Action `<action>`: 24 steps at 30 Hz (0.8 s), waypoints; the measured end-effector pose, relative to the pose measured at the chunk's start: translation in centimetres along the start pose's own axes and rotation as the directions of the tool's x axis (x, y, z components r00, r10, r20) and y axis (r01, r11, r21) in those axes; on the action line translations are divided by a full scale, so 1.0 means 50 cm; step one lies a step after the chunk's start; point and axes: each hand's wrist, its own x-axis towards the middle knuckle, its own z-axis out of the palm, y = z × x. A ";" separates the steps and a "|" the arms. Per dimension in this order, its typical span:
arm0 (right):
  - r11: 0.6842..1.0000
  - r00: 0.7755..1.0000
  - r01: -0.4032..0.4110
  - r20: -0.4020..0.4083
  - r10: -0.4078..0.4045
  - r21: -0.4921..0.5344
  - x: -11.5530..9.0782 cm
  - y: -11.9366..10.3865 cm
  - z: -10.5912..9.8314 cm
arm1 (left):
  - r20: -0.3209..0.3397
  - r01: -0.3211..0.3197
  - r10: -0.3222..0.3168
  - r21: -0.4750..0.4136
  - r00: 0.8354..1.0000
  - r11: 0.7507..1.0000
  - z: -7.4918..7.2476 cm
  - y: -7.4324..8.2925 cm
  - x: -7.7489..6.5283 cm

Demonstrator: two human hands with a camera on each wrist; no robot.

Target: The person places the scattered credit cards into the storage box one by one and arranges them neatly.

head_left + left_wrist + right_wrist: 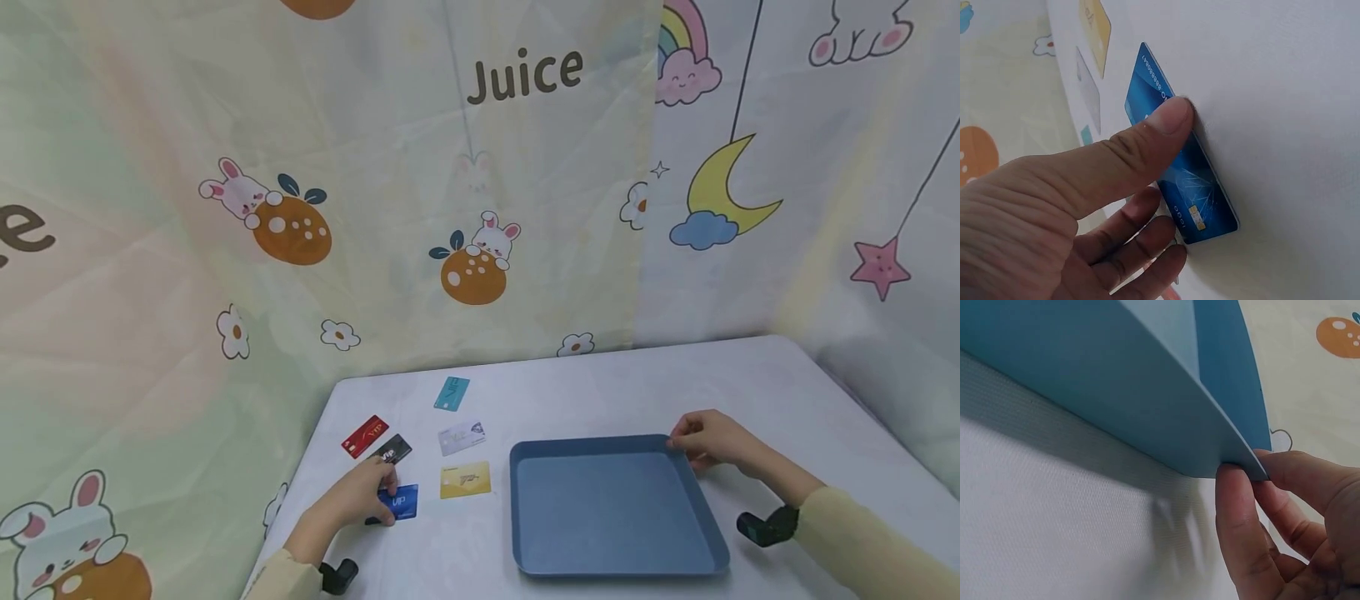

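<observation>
My left hand (357, 493) grips a blue VIP card (405, 501) at the left of the white table, thumb and fingers on opposite long edges. In the left wrist view the thumb (1169, 115) lies across the near edge of the card, whose chip (1197, 217) and printed number show. The index finger is mostly hidden behind the thumb. With its thumb and fingers, my right hand (716, 442) pinches the far right corner of a blue-grey tray (611, 508). From the right wrist, fingertips show on both sides of the tray's wall (1166, 425).
Beyond the left hand lie a black card (393, 448) and a red card (365, 436). A yellow card (465, 480), a silver card (462, 437) and a teal card (452, 393) form a column left of the tray. Printed curtains (405, 167) hang behind the table.
</observation>
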 end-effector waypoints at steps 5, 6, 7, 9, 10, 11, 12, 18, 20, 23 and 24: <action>1.000 1.000 -0.003 -0.005 0.003 -0.007 -0.002 0.000 0.002 | 0.002 -0.005 0.005 -0.020 1.000 1.000 0.000 0.002 0.003; 1.000 1.000 -0.005 -0.006 0.004 -0.008 -0.003 0.000 0.002 | 0.001 -0.005 0.005 -0.016 1.000 1.000 0.000 0.001 0.004; 1.000 1.000 -0.004 -0.006 0.004 -0.008 -0.003 0.000 0.002 | 0.001 -0.004 0.004 -0.013 1.000 1.000 0.000 0.001 0.004; 1.000 1.000 -0.005 -0.007 0.005 -0.006 -0.003 0.000 0.002 | 0.002 -0.004 0.004 -0.009 1.000 1.000 -0.001 0.001 0.004; 1.000 1.000 -0.005 -0.007 0.004 -0.004 -0.003 0.000 0.003 | 0.003 -0.004 0.004 -0.008 1.000 1.000 0.000 0.001 0.004; 1.000 1.000 -0.004 -0.006 0.004 -0.002 -0.003 0.001 0.003 | 0.004 -0.003 0.003 -0.005 1.000 1.000 -0.001 0.000 0.004; 1.000 1.000 -0.002 -0.006 0.002 0.000 -0.003 0.001 0.003 | 0.005 0.000 0.000 -0.006 1.000 1.000 -0.001 0.001 0.003; 1.000 1.000 0.007 -0.006 -0.007 0.005 -0.003 0.004 0.002 | -0.003 -0.005 0.005 -0.029 1.000 1.000 -0.007 0.005 -0.002; 1.000 1.000 0.008 -0.007 -0.008 0.005 -0.003 0.005 0.002 | -0.008 -0.007 0.007 -0.039 1.000 0.999 -0.008 0.005 -0.003; 1.000 1.000 0.012 -0.007 -0.012 0.006 -0.003 0.007 0.003 | -0.012 -0.016 0.015 -0.054 1.000 0.998 -0.007 0.004 -0.004; 1.000 1.000 0.012 -0.007 -0.012 0.006 -0.003 0.007 0.003 | -0.013 -0.019 0.018 -0.056 1.000 0.998 -0.007 0.002 -0.004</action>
